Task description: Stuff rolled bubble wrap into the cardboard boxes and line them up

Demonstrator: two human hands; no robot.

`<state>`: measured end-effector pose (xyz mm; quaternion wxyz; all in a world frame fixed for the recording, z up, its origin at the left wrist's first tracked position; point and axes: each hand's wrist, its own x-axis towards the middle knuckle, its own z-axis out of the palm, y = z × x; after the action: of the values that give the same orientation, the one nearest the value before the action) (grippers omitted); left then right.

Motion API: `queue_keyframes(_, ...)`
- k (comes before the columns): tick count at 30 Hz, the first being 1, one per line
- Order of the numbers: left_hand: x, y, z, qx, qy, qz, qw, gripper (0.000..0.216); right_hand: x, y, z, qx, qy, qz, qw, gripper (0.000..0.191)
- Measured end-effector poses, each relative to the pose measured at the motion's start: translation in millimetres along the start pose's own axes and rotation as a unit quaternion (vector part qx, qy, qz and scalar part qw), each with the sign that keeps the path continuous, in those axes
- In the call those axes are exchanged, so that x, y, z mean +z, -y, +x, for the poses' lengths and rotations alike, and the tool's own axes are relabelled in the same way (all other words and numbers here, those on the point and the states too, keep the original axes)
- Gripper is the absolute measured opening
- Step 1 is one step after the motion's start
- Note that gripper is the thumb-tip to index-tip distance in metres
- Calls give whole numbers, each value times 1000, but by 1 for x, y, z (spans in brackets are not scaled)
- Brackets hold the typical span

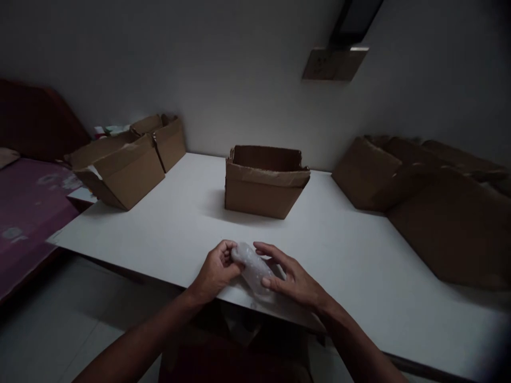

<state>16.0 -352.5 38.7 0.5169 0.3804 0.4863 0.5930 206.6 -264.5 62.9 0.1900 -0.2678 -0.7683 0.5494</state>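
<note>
Far out to the left of the left hand, a bed (27,202) with a purple cover can be made out, and two open cardboard boxes (120,170) are parked at the surface's far left corner. It's pretty dim, so fine detail is lost.

The left hand (213,271) is curled tight round the upper end of a small bubble-wrapped bundle (252,266), fingers tucked in. The bundle is held between both hands, right over the near edge of the white surface (359,255), slanting down toward the right hand. What's inside can't be told.

Straight beyond the hands, well apart from them, an open box (263,183) is sat with its flaps folded down.

The right hand (293,279) is looser: thumb pressed to the bundle's lower end, fingers arched over it, so it's gripped there too but lightly.

Off to the right of that hand, flattened cardboard (439,202) is stacked against the wall.

Risk-wise: slick wrap plus that light right-side grip, held at the edge, means a slip could send it to the floor (59,324) rather than onto the surface.
</note>
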Motion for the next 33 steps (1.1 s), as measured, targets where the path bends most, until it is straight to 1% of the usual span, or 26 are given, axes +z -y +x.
queue_keyframes(1, 3, 1, 0, 8, 13, 12, 1000, 30, -2, 0, 2, -2, 16, 12, 1000, 76)
queue_keyframes(2, 5, 2, 0, 17, 23, 25, 999, 28, -3, 0, 5, -3, 32, 20, 999, 77)
queue_keyframes(3, 7, 2, 1, 28, 31, 43, 998, 26, -4, 0, 8, -4, 43, 23, 999, 70)
queue_keyframes(4, 8, 1, 2, 44, 34, 72, 996, 26, -5, 0, 11, -5, 46, 21, 999, 59)
queue_keyframes(6, 7, -11, 9, 107, 19, 168, 980, 32, -10, 3, 13, -1, 26, 7, 1000, 39)
queue_keyframes(7, 5, -21, 16, 160, 3, 230, 960, 37, -16, 6, 13, 1, 6, -3, 1000, 34)
queue_keyframes(8, 3, -34, 26, 227, -17, 292, 929, 44, -23, 10, 12, 3, -15, -17, 1000, 31)
queue_keyframes(9, 0, -49, 38, 299, -40, 348, 888, 49, -32, 16, 10, 3, -34, -38, 999, 29)
queue_keyframes(11, -6, -81, 68, 427, -84, 430, 791, 55, -54, 31, 6, -14, -80, -95, 992, 27)
queue_keyframes(12, -9, -94, 84, 465, -106, 461, 748, 56, -67, 41, 5, -32, -108, -128, 985, 28)
queue_keyframes(13, -11, -105, 100, 484, -122, 487, 717, 56, -79, 52, 5, -55, -144, -161, 975, 28)
queue_keyframes(14, -14, -113, 113, 492, -129, 509, 694, 52, -91, 63, 6, -81, -187, -192, 960, 29)
queue_keyframes(16, -18, -116, 130, 500, -117, 542, 665, 34, -114, 86, 12, -126, -278, -252, 919, 31)
queue_keyframes(18, -21, -106, 134, 519, -85, 555, 644, 21, -133, 106, 23, -161, -351, -309, 869, 31)
queue_keyframes(20, -23, -91, 129, 544, -65, 548, 632, 19, -146, 119, 41, -188, -384, -358, 830, 32)
queue_keyframes(21, -24, -84, 126, 555, -62, 539, 631, 20, -151, 123, 52, -198, -380, -379, 820, 33)
queue_keyframes(22, -24, -79, 123, 562, -62, 530, 632, 20, -154, 125, 64, -202, -362, -396, 819, 33)
queue_keyframes(24, -25, -74, 120, 569, -68, 515, 637, 22, -158, 124, 90, -186, -296, -435, 830, 32)
queue_keyframes(25, -25, -73, 121, 572, -70, 509, 639, 22, -158, 123, 104, -171, -259, -462, 831, 30)
queue_keyframes(26, -25, -73, 122, 573, -71, 505, 641, 22, -157, 120, 118, -157, -228, -497, 823, 28)
queue_keyframes(27, -25, -74, 123, 575, -71, 502, 643, 23, -156, 118, 132, -141, -200, -540, 805, 25)
queue_keyframes(28, -24, -74, 125, 576, -71, 498, 644, 23, -154, 116, 145, -128, -173, -588, 779, 23)
queue_keyframes(30, -24, -73, 128, 578, -72, 491, 648, 23, -151, 109, 168, -108, -113, -680, 716, 18)
queue_keyframes(31, -24, -72, 129, 579, -74, 486, 651, 24, -149, 106, 178, -97, -80, -713, 690, 18)
queue_keyframes(32, -24, -71, 129, 580, -77, 480, 653, 24, -147, 101, 187, -85, -48, -732, 675, 19)
queue_keyframes(33, -25, -69, 129, 582, -80, 474, 656, 24, -145, 96, 194, -73, -21, -738, 671, 19)
